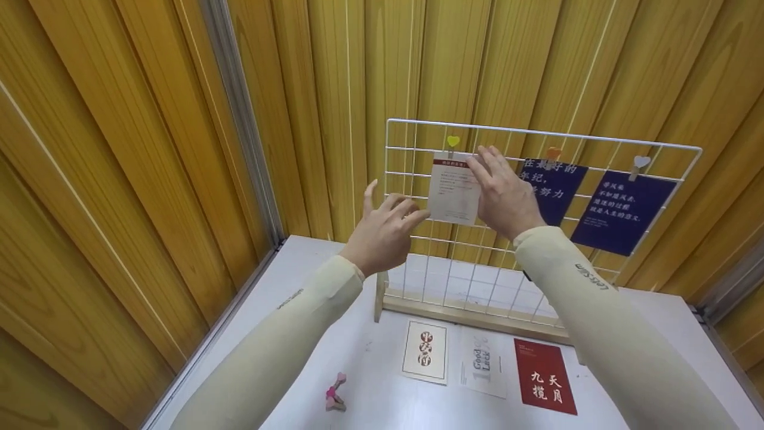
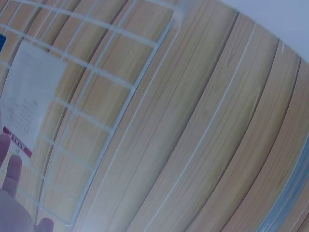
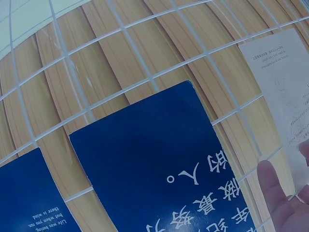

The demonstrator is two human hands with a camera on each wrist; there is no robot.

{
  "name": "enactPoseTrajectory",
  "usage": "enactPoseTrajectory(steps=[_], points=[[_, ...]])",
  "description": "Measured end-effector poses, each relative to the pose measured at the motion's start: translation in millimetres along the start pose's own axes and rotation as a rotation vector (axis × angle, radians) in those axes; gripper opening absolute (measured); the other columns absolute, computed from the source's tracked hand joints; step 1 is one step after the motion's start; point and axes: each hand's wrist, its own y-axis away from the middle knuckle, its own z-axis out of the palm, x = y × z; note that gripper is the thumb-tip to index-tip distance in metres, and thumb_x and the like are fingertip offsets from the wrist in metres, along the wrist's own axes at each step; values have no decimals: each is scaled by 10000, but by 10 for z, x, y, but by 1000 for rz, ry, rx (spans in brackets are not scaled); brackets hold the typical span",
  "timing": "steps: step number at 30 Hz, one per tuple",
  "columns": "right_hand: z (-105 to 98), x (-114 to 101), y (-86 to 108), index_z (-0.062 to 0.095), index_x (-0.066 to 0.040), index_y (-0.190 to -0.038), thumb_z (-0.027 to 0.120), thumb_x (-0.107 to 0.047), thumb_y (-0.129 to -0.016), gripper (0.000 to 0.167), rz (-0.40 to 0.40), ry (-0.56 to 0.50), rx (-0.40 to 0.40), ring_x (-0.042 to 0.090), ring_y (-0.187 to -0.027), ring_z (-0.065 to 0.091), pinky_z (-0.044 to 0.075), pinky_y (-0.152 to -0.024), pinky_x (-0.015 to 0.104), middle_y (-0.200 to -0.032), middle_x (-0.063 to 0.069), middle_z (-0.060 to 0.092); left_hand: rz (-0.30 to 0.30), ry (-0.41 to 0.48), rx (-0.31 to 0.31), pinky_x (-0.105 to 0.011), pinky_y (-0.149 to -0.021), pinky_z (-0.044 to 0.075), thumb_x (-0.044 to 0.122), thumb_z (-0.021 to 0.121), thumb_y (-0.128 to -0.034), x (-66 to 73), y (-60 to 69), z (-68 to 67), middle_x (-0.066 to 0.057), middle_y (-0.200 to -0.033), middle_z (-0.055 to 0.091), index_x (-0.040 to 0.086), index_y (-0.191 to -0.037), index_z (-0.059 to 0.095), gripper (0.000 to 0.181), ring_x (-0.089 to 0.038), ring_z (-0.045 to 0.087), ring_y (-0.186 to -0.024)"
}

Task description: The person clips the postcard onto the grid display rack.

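Observation:
A white card (image 1: pixel 453 194) with a dark red band along its top hangs on a white wire grid (image 1: pixel 418 275), under a yellow heart clip (image 1: pixel 453 141). My right hand (image 1: pixel 510 197) is at the card's right edge, its fingers extended upward near the top corner. In the right wrist view, the thumb (image 3: pixel 271 186) points up beside this card (image 3: pixel 282 87). To the card's left is my left hand (image 1: pixel 388 233), fingers loosely bent and apart, nothing visible in its grasp. The left wrist view shows fingertips near the card's red band (image 2: pixel 17 141).
Two blue cards (image 1: pixel 627 212) hang farther right under orange (image 1: pixel 553 154) and white heart clips (image 1: pixel 641 161). On the white table lie a cream card (image 1: pixel 425 352), a pale card (image 1: pixel 483 367), a red card (image 1: pixel 544 376) and pink clips (image 1: pixel 335 393). Wood-patterned walls (image 1: pixel 322 89) surround it.

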Motion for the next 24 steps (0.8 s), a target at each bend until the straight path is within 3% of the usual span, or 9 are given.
enactPoseTrajectory(steps=[5, 11, 18, 24], points=[[-21, -4, -47, 467, -39, -1444, 557, 138, -819, 656, -2, -5, -15, 362, -1429, 306, 544, -777, 532, -1531, 189, 377, -56, 88, -53, -680, -1071, 179, 52, 640, -839, -24, 387, 200, 11, -1169, 642, 203, -1249, 642, 437, -221, 546, -1149], [-57, 30, -37, 464, -33, -1442, 543, 160, -814, 662, 10, -7, -37, 365, -1437, 286, 551, -743, 530, -1545, 191, 351, -146, 215, -223, -624, -1052, 297, 75, 711, -864, 3, 831, 417, -3, -1178, 657, 195, -1231, 663, 389, -209, 599, -1103], [-4, -6, 0, 453, -44, -1447, 555, 159, -809, 677, 23, -19, -55, 373, -1444, 266, 539, -766, 556, -1550, 196, 337, -216, 271, -399, -542, -992, 423, 96, 780, -844, 49, 1316, 538, 10, -1101, 691, 194, -1175, 713, 351, -190, 652, -1014], [8, -10, 13, 439, -55, -1464, 564, 146, -818, 687, 30, -19, -61, 370, -1454, 241, 543, -744, 558, -1562, 190, 314, -288, 343, -510, -454, -925, 475, 136, 782, -859, 113, 1592, 631, 19, -1099, 692, 196, -1156, 724, 309, -172, 658, -993]])
